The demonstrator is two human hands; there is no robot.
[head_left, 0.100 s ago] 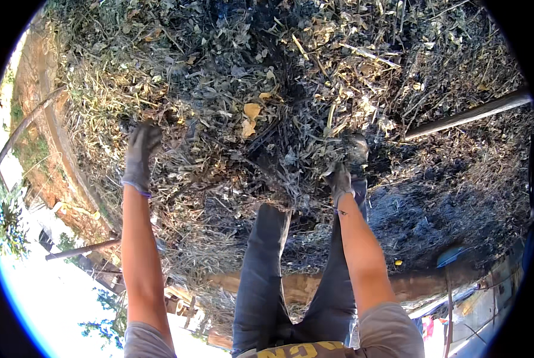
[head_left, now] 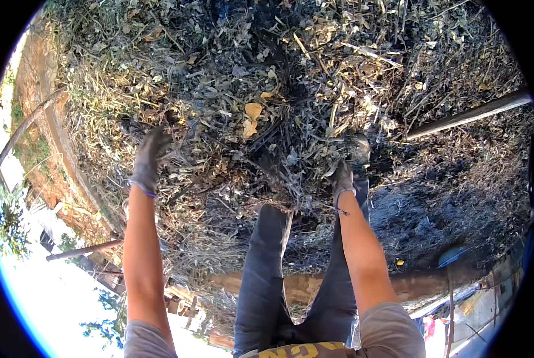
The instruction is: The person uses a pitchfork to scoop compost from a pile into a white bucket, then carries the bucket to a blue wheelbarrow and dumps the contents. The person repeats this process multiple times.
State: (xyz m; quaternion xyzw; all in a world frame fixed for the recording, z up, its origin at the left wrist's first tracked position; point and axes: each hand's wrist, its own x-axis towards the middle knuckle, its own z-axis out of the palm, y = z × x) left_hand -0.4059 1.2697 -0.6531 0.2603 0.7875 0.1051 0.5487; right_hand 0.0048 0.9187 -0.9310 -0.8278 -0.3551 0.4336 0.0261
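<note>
Dry leaves, stalks and plant litter [head_left: 213, 161] spread over the ground in front of me. My left hand [head_left: 150, 157], in a grey work glove, is just over the litter on the left, its fingers apart and nothing visibly held. On the right, my gloved right hand [head_left: 343, 180] reaches down beside my lower leg, against the litter near my boot [head_left: 359, 154]. Its fingers blend into the dark, leafy stalks, so whether they grip any is unclear. Two yellow leaves [head_left: 253, 111] lie on the litter between my hands.
A wooden pole [head_left: 470, 113] juts in from the right over the litter. A curved stick [head_left: 22, 134] and a bare earth edge [head_left: 58, 143] run along the left. Dark, shaded litter [head_left: 416, 221] lies to the right of my legs [head_left: 261, 268].
My left hand has shifted slightly right, and its fingers have spread wider. My right hand stays nearly where it was.
</note>
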